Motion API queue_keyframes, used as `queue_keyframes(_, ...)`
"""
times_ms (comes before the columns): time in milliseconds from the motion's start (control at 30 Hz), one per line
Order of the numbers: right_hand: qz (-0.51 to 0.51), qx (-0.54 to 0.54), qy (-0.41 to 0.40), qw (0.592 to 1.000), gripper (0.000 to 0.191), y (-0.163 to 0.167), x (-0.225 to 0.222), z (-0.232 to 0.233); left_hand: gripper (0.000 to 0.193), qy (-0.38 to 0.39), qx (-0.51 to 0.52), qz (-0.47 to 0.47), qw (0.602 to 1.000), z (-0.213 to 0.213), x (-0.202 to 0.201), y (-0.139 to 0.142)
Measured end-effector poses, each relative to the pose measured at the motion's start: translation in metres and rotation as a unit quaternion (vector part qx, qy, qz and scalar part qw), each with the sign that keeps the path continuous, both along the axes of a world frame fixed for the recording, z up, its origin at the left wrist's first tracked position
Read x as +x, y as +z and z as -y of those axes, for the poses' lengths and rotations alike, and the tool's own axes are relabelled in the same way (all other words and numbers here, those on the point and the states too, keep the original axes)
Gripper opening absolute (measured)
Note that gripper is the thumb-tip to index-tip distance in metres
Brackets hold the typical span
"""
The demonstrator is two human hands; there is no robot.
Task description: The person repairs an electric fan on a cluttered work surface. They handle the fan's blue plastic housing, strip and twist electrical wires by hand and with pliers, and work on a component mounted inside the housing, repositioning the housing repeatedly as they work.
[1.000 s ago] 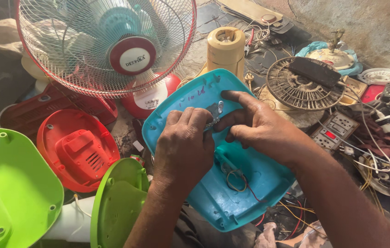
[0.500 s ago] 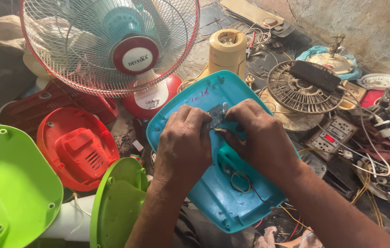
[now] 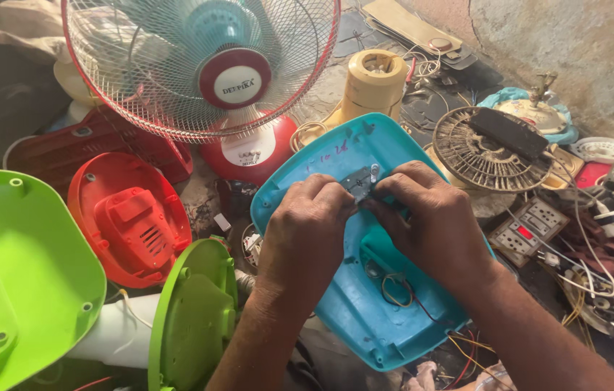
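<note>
Two hands pinch a small metal part on a blue plastic fan base.

Both the left hand (image 3: 305, 230) and the right hand (image 3: 433, 221) are closed, fingertips gripping the small grey metal part (image 3: 360, 182) between them, over the upper middle of the smooth teal fan base (image 3: 321, 163). The hands hide most of the part, so its shape is hard to tell. Little free room is left around the base: a green plastic cover (image 3: 195, 318) sits just beside its left edge, a round red cover (image 3: 133, 217) lies further left, and a wire-caged fan (image 3: 202, 65) stands behind. Tangled wires (image 3: 466, 355) poke out under the base's bottom edge. A white socket board (image 3: 527, 228) lies to the right.
</note>
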State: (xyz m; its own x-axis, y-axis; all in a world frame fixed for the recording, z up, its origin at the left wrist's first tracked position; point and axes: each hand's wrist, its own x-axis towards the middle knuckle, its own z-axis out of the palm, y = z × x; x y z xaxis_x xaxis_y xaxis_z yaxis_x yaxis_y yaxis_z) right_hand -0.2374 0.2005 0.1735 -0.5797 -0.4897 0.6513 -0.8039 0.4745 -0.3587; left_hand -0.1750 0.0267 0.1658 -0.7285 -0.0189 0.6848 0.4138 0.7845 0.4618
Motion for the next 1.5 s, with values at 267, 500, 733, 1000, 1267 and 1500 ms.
queue_keyframes(267, 0.156, -0.039, -0.05, 0.986, 0.014, 0.002, 0.002, 0.013, 0.007, -0.024, 0.009, 0.012, 1.0, 0.01, 0.008, 0.0)
queue_keyframes(500, 0.206, -0.059, -0.06, 0.975, 0.014, 0.004, 0.006, 0.01, 0.007, -0.025, 0.015, 0.006, 1.0, 0.015, 0.011, -0.001)
queue_keyframes(733, 0.001, -0.008, 0.039, 0.999, 0.026, -0.002, 0.009, 0.005, 0.007, -0.027, 0.024, 0.009, 0.999, 0.016, 0.011, -0.003)
queue_keyframes(1000, -0.039, 0.028, 0.024, 0.999, 0.023, -0.001, 0.008, 0.006, 0.011, -0.045, 0.036, 0.027, 0.998, 0.016, 0.01, -0.001)
queue_keyframes(1267, -0.143, 0.111, -0.025, 0.983, 0.023, 0.0, 0.01, 0.003, 0.01, -0.039, 0.025, 0.021, 0.999, 0.014, 0.01, 0.0)
queue_keyframes(1500, -0.24, 0.165, -0.029, 0.956, 0.024, 0.001, 0.009, 0.002, 0.011, -0.035, 0.024, 0.022, 0.999, 0.011, 0.01, -0.002)
